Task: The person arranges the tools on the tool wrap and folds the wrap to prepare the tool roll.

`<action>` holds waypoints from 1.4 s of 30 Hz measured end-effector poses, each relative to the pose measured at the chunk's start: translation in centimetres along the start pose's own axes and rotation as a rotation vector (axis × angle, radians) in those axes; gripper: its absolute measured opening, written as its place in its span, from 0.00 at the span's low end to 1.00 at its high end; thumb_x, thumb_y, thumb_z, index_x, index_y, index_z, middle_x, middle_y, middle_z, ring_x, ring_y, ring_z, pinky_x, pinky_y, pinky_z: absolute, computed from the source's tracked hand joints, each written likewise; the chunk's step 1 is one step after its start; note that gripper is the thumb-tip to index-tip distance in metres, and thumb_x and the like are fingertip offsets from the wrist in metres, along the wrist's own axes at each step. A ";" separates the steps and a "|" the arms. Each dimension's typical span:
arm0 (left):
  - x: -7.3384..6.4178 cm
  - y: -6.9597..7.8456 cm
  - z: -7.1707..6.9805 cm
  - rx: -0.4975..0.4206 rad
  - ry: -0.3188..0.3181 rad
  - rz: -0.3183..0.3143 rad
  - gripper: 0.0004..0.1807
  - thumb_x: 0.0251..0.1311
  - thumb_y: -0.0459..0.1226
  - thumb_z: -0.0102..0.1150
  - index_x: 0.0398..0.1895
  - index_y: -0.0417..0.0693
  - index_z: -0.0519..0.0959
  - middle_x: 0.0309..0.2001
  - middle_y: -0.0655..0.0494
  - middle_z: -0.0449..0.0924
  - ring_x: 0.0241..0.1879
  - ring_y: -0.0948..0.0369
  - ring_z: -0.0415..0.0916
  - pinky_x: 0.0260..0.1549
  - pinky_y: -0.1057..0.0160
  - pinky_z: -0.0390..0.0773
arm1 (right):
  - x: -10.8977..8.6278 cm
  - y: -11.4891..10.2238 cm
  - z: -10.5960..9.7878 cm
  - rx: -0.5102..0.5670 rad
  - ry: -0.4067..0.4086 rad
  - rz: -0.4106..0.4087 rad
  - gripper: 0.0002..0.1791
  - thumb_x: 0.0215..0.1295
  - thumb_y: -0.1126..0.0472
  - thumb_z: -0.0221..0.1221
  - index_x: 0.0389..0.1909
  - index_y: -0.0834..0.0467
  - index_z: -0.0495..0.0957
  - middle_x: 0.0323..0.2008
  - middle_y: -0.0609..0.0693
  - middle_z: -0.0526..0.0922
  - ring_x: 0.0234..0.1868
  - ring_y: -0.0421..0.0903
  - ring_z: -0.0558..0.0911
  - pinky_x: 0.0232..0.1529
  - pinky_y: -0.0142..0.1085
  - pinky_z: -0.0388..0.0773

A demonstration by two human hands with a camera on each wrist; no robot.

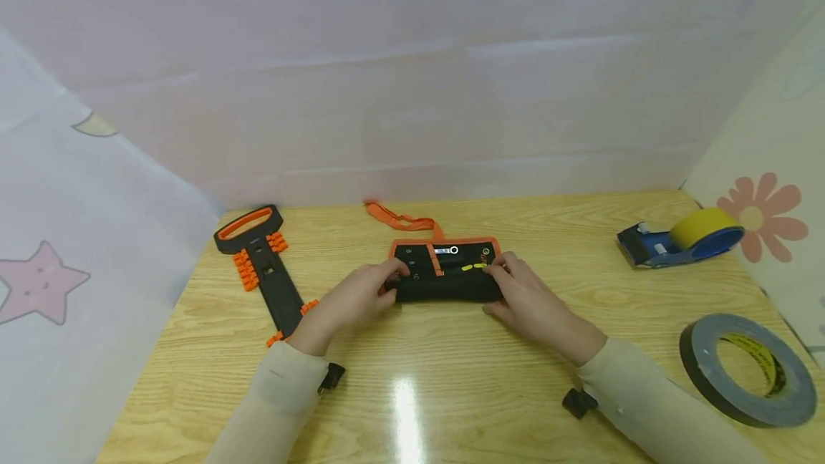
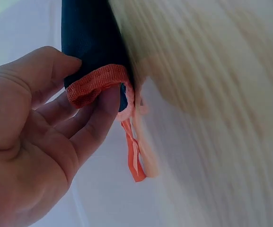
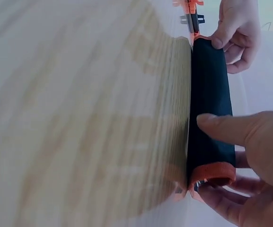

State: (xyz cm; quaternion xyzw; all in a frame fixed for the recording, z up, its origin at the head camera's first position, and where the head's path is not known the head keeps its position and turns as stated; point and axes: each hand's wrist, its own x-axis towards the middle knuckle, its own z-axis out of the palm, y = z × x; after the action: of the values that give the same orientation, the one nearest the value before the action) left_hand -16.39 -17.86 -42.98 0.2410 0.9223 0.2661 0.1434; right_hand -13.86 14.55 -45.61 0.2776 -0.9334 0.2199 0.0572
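A black tool roll (image 1: 445,288) with orange edging lies partly rolled up on the table, its near side a thick fold. Its unrolled far part shows printed numbers, yellow marks and a small ring-ended metal piece (image 1: 453,250). My left hand (image 1: 361,296) grips the left end of the fold, thumb on the outside and fingers at the orange edge (image 2: 96,78). At the right end my right hand (image 1: 531,306) holds it likewise, with the thumb across the black fabric (image 3: 212,85). An orange tie strap (image 1: 399,219) trails from the far edge. What the fold contains is hidden.
A black rail with orange clips (image 1: 277,285) and a loop handle lies on the left, partly behind my left forearm. To the right stand a blue tape dispenser (image 1: 657,245) with yellow tape and a grey tape roll (image 1: 699,364). A fabric wall backs the table.
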 end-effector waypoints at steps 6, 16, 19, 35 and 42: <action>0.1 -0.1 -0.2 -0.090 0.012 -0.015 0.22 0.76 0.30 0.59 0.70 0.46 0.76 0.61 0.46 0.85 0.57 0.50 0.84 0.40 0.58 0.79 | 0.2 0.0 0.0 -0.003 -0.003 0.018 0.35 0.65 0.61 0.77 0.68 0.70 0.76 0.58 0.62 0.78 0.59 0.58 0.78 0.61 0.53 0.82; 0.5 -0.3 -0.3 -0.193 0.037 -0.108 0.17 0.78 0.31 0.59 0.66 0.48 0.78 0.62 0.42 0.83 0.55 0.48 0.84 0.40 0.58 0.83 | 1.0 0.3 0.0 -0.031 -0.012 0.005 0.33 0.66 0.61 0.76 0.68 0.66 0.76 0.59 0.61 0.78 0.58 0.58 0.78 0.60 0.52 0.82; 0.6 -0.2 -0.3 -0.210 0.036 -0.145 0.17 0.78 0.32 0.60 0.65 0.49 0.79 0.61 0.44 0.83 0.53 0.50 0.84 0.37 0.59 0.81 | 1.1 0.4 -0.2 -0.049 -0.002 -0.032 0.31 0.68 0.62 0.75 0.68 0.67 0.77 0.59 0.61 0.77 0.59 0.58 0.77 0.59 0.52 0.82; 0.8 -0.3 -0.6 -0.275 0.095 -0.181 0.11 0.77 0.34 0.62 0.58 0.45 0.82 0.58 0.46 0.83 0.43 0.56 0.83 0.35 0.60 0.80 | 2.0 0.8 -1.4 -0.143 -0.062 -0.094 0.29 0.72 0.58 0.71 0.68 0.68 0.77 0.56 0.60 0.83 0.59 0.58 0.83 0.65 0.55 0.80; 0.6 -0.5 -0.4 -0.213 0.096 -0.144 0.21 0.75 0.39 0.67 0.68 0.46 0.80 0.42 0.49 0.80 0.32 0.58 0.73 0.32 0.60 0.76 | 2.6 0.6 -2.2 -0.154 -0.110 -0.079 0.27 0.76 0.58 0.68 0.68 0.69 0.78 0.57 0.63 0.84 0.61 0.61 0.84 0.66 0.57 0.81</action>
State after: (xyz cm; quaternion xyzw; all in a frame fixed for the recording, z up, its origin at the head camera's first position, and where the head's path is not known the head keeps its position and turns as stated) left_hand -17.21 -18.10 -42.96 0.1444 0.9095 0.3627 0.1426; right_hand -16.46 14.73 -43.24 0.3208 -0.9376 0.1297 0.0355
